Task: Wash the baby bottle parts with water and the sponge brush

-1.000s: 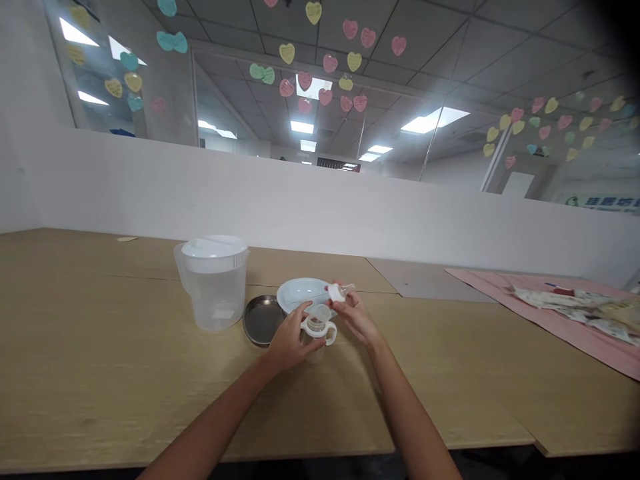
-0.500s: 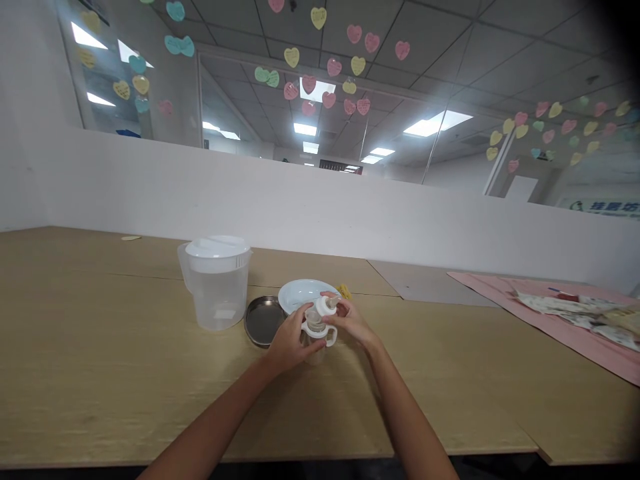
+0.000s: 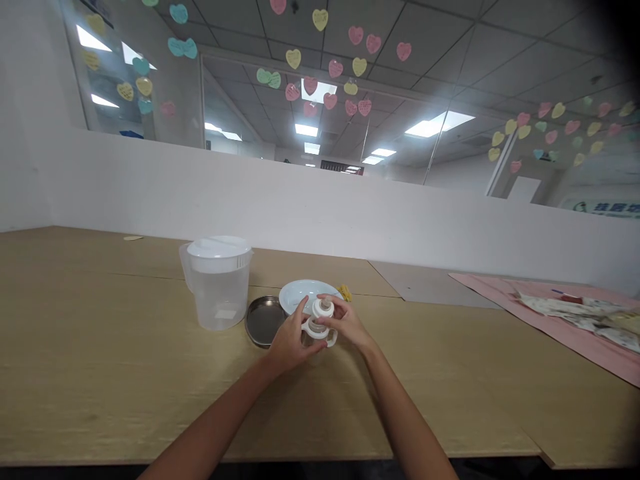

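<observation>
A clear baby bottle (image 3: 317,327) with white side handles stands on the table before me. My left hand (image 3: 291,341) is closed round its left side, thumb in front. In my right hand (image 3: 345,323) is the bottle's white nipple cap (image 3: 323,307), gripped between thumb and fingers. The cap sits tilted at the bottle's mouth; whether it touches the rim all the way round I cannot tell. Behind the hands is a white bowl (image 3: 296,291), partly covered by them. A round dark metal pan (image 3: 265,321) lies just left of my left hand.
A lidded translucent pitcher (image 3: 220,287) with liquid stands left of the pan. Something yellow (image 3: 345,292) lies by the bowl's right edge. At the far right, a pink cloth (image 3: 500,299) bears patterned fabric and a pen. A white wall (image 3: 310,207) rises behind the table (image 3: 150,387).
My right hand has brought the nipple cap slightly left and down, over the bottle's mouth. My left hand still holds the bottle, its index finger now raised off the neck.
</observation>
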The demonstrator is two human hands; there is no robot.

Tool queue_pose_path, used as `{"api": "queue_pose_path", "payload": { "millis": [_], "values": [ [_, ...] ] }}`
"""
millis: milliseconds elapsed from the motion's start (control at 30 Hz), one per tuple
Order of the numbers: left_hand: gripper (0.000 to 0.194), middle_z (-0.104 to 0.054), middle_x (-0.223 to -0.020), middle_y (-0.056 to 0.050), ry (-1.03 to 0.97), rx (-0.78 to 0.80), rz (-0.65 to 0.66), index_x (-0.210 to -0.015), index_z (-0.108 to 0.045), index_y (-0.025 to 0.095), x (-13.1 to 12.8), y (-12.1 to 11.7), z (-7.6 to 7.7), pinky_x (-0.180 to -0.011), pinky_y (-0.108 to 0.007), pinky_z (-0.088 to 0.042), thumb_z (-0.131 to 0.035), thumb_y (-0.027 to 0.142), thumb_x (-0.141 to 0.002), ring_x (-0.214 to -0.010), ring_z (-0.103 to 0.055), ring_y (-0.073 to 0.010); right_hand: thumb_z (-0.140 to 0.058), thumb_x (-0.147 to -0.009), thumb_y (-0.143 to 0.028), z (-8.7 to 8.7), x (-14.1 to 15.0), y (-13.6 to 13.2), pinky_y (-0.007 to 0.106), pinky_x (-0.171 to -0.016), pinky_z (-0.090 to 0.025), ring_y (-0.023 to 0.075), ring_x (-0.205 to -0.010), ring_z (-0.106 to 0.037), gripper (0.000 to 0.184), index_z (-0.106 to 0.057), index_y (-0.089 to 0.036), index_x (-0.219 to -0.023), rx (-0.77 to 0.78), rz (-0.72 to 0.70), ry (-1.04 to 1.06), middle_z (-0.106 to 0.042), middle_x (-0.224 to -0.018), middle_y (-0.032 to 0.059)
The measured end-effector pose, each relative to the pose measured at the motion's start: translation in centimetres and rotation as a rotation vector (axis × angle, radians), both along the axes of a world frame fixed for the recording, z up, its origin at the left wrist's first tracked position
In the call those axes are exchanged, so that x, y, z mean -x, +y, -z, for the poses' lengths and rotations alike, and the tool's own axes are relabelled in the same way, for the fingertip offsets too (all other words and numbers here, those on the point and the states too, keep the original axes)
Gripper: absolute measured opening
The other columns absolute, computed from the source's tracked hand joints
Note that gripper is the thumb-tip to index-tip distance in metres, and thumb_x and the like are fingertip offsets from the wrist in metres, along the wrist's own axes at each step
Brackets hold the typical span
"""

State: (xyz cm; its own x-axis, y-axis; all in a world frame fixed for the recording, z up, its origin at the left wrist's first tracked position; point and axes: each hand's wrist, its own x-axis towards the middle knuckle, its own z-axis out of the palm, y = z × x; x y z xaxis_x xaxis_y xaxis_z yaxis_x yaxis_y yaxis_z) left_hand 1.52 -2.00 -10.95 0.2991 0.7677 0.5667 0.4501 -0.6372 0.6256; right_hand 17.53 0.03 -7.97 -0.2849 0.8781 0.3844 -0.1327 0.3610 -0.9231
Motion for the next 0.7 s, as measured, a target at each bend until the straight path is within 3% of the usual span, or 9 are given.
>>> {"api": "queue_pose_path", "payload": {
  "millis": [167,333,700],
  "values": [
    [0.092,-0.056,-0.108,-0.011,0.020,-0.001,-0.023,-0.136,-0.011,0.017,-0.1,0.0,0.0,-0.088,-0.038,-0.040,-0.061,0.049,-0.066,-0.101,-0.053,-0.0243,-0.076,-0.054,-0.022,-0.8,-1.0,0.2,0.034,-0.087,-0.045,0.0152,-0.087,-0.058,0.048,-0.058,-0.025,-0.098,0.044,0.150,0.375,-0.062,-0.094,-0.0013],
    [0.089,-0.053,-0.114,-0.012,0.046,0.003,-0.028,-0.135,-0.014,0.017,0.0,-0.1,-0.2,-0.089,-0.038,-0.040,-0.060,0.050,-0.067,-0.105,-0.051,-0.0250,-0.071,-0.062,-0.027,-0.9,-3.0,1.1,0.032,-0.094,-0.043,0.0123,-0.096,-0.056,0.039,-0.055,-0.030,-0.097,-0.005,0.266,0.716,-0.061,-0.094,-0.0046],
    [0.085,-0.049,-0.121,-0.013,0.078,0.001,-0.013,-0.134,-0.018,0.016,0.1,-0.1,-0.3,-0.090,-0.037,-0.039,-0.058,0.052,-0.068,-0.108,-0.049,-0.0241,-0.073,-0.057,-0.031,2.1,-3.1,3.7,0.031,-0.090,-0.048,0.0144,-0.094,-0.057,0.034,-0.050,-0.025,-0.080,0.058,0.391,0.694,-0.061,-0.084,-0.0035]
  ]
}}
